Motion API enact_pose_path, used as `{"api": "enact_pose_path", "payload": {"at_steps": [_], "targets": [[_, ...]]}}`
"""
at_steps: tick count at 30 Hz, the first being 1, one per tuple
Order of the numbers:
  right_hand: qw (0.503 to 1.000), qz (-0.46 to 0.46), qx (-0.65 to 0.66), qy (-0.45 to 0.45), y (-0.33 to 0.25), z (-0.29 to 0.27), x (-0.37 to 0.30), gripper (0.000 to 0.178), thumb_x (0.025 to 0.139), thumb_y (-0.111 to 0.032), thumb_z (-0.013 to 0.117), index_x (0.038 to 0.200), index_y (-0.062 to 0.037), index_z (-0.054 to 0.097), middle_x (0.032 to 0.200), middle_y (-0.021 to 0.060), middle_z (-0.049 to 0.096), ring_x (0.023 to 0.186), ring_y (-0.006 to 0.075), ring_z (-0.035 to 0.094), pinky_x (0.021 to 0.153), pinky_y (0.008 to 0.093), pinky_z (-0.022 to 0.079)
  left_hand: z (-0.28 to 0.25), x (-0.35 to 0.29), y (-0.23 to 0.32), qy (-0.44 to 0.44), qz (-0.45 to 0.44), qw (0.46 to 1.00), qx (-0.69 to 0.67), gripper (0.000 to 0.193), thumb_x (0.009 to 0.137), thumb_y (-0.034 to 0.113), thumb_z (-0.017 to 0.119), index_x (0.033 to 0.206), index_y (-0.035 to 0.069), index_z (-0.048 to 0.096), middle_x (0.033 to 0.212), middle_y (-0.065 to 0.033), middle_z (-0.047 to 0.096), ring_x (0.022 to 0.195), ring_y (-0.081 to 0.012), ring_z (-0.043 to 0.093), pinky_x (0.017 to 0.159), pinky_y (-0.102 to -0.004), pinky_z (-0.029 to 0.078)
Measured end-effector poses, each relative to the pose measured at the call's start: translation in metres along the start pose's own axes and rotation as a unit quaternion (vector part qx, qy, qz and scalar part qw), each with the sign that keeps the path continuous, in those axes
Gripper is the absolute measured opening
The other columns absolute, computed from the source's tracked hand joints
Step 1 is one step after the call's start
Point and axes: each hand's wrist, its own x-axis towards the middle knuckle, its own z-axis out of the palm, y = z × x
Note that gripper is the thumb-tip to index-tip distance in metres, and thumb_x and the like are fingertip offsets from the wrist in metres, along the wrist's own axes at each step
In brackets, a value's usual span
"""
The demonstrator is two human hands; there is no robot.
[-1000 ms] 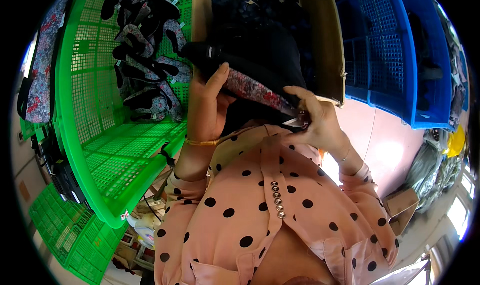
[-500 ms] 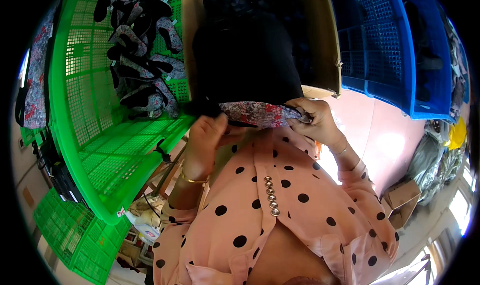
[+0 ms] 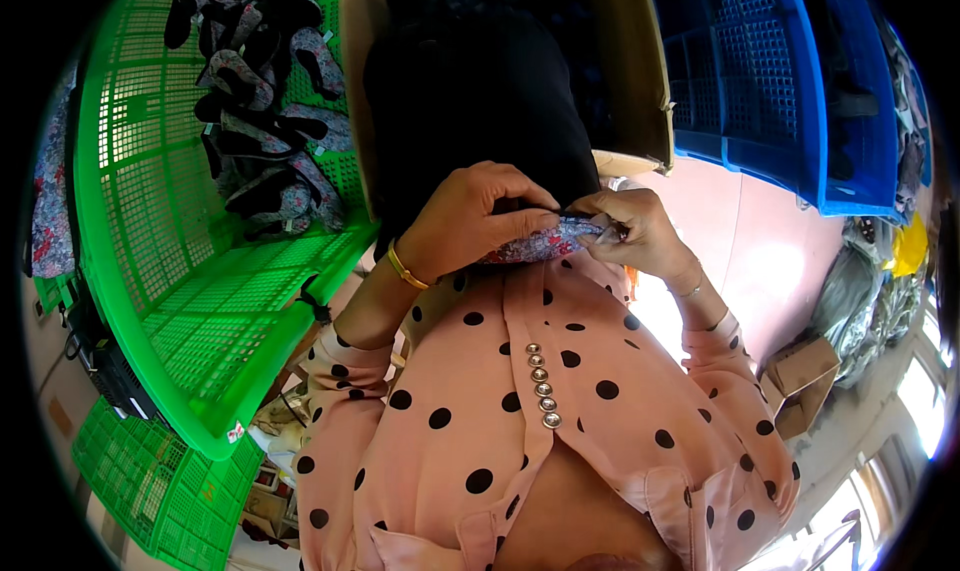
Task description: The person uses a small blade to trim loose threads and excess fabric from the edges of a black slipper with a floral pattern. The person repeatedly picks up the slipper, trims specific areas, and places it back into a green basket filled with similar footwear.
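Note:
Between my hands, just in front of my polka-dot shirt, is a floral fabric piece (image 3: 538, 247) with a red, grey and blue print. My right hand (image 3: 640, 233) grips one end of it, thumb and fingers pressed together. Reaching across from the left, my left hand (image 3: 480, 214) closes over the piece's upper edge, its fingertips close to the right hand. The left palm hides part of the fabric. Behind the hands spreads a broad black cloth surface (image 3: 475, 121).
To the left stands a green plastic basket (image 3: 215, 301) holding several curved floral pieces (image 3: 265, 136) with black lining and white tags. Ahead is an open cardboard box (image 3: 640, 61) with dark contents. Blue crates (image 3: 740, 81) stand at the right, above a small carton (image 3: 800, 381).
My left hand has moved right and up, from the piece's left end onto its upper edge near my right hand. The right hand keeps its grip. The view has shifted slightly.

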Motion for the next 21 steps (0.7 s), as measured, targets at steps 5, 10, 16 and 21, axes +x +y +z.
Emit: {"api": "enact_pose_path", "payload": {"at_steps": [5, 10, 16, 21], "targets": [[0.999, -0.036, -0.029, -0.003, -0.006, -0.001, 0.003, 0.045, 0.059, -0.008, 0.085, 0.1, -0.0032, 0.067, 0.07, 0.0045, 0.065, 0.061, 0.0168, 0.064, 0.061, 0.0264, 0.047, -0.003, -0.001, 0.006, -0.021, 0.001, 0.999, 0.034, 0.009, 0.081, 0.008, 0.072, 0.088, 0.003, 0.073, 0.084, -0.0085, 0.068, 0.08, -0.0212, 0.063, 0.073, -0.0277, 0.05], [0.998, -0.065, -0.026, -0.009, -0.005, -0.003, 0.004, 0.046, 0.06, -0.006, 0.085, 0.102, -0.0019, 0.067, 0.074, 0.0056, 0.068, 0.063, 0.015, 0.067, 0.06, 0.0238, 0.048, -0.002, 0.0, 0.011, 0.0, 0.108, 0.985, 0.137, 0.006, 0.077, 0.003, 0.069, 0.084, 0.003, 0.069, 0.081, -0.0097, 0.066, 0.077, -0.0251, 0.062, 0.069, -0.0318, 0.05], [0.998, -0.058, -0.028, -0.008, -0.013, -0.002, 0.012, 0.04, 0.064, -0.004, 0.083, 0.1, 0.0002, 0.067, 0.076, 0.0055, 0.068, 0.063, 0.0122, 0.068, 0.058, 0.0211, 0.049, -0.001, -0.01, 0.006, 0.052, 0.106, 0.983, 0.143, 0.006, 0.082, 0.006, 0.066, 0.087, 0.003, 0.066, 0.081, -0.0096, 0.064, 0.078, -0.0269, 0.06, 0.07, -0.0345, 0.049], [0.998, 0.004, -0.015, 0.053, -0.026, 0.007, 0.029, 0.027, 0.069, -0.002, 0.078, 0.093, -0.0004, 0.067, 0.065, 0.0011, 0.061, 0.055, 0.0071, 0.052, 0.053, 0.0195, 0.042, 0.002, -0.036, 0.008, 0.182, 0.1, 0.96, 0.187, 0.023, 0.084, 0.016, 0.067, 0.104, 0.006, 0.064, 0.092, -0.0111, 0.065, 0.085, -0.0287, 0.061, 0.075, -0.0373, 0.049]]}}
